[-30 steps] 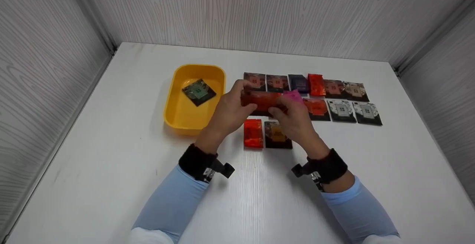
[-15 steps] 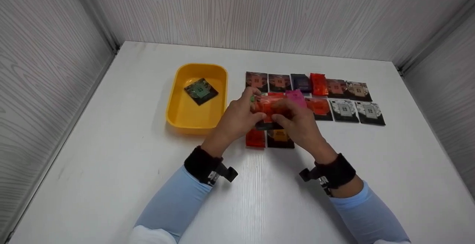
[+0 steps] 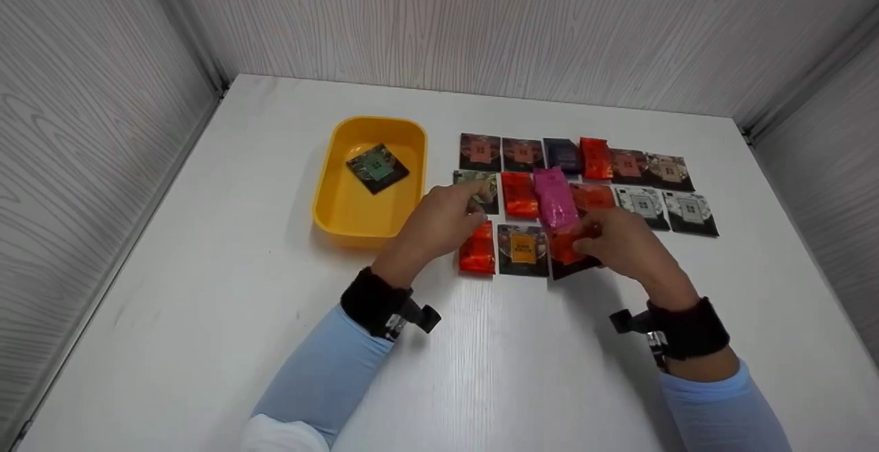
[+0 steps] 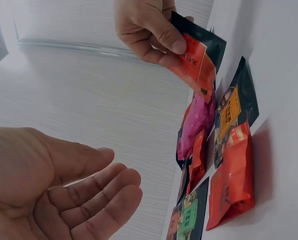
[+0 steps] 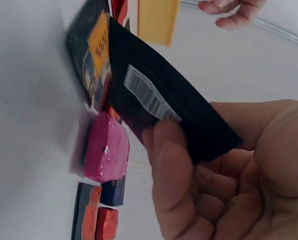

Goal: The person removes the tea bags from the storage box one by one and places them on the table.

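My right hand [image 3: 625,246] pinches a flat black sachet with an orange-red front [image 3: 566,249] between thumb and fingers. In the right wrist view its black back with a white barcode label [image 5: 151,95] faces the camera. It hangs just right of a sachet with a yellow label [image 3: 523,249] and below a puffy pink packet [image 3: 556,198]. My left hand [image 3: 439,222] holds nothing, its fingers loosely bent with a gap to the thumb in the left wrist view. In the head view it overlaps a green-labelled sachet [image 3: 470,178] and is close to a red packet [image 3: 476,251].
A yellow tray [image 3: 323,191] stands to the left with one green-labelled sachet [image 3: 378,167] inside. Further sachets lie in rows at the back right, among them two white-and-black ones [image 3: 690,213] and a dark blue packet [image 3: 563,155]. Pale wood-grain panels enclose the table.
Both hands held the orange-red sachet together earlier. The left hand has let go, and the right hand has carried the sachet right and down, beside the yellow-labelled one.
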`<action>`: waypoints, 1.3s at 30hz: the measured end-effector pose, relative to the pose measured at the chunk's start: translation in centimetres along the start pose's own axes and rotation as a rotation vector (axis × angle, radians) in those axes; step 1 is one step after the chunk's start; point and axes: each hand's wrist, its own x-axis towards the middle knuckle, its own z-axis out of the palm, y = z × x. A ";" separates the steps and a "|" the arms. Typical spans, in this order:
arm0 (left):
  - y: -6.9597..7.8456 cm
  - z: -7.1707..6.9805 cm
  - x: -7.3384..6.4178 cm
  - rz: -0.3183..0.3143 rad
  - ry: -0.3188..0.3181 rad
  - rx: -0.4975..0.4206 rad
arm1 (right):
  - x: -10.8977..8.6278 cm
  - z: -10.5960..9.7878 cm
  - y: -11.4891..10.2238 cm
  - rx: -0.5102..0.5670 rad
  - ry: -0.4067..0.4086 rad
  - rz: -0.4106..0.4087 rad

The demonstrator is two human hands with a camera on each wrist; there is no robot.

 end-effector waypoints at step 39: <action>-1.1 -3.1 0.5 -0.070 0.072 0.014 | 1.0 0.4 1.0 -0.216 0.029 0.045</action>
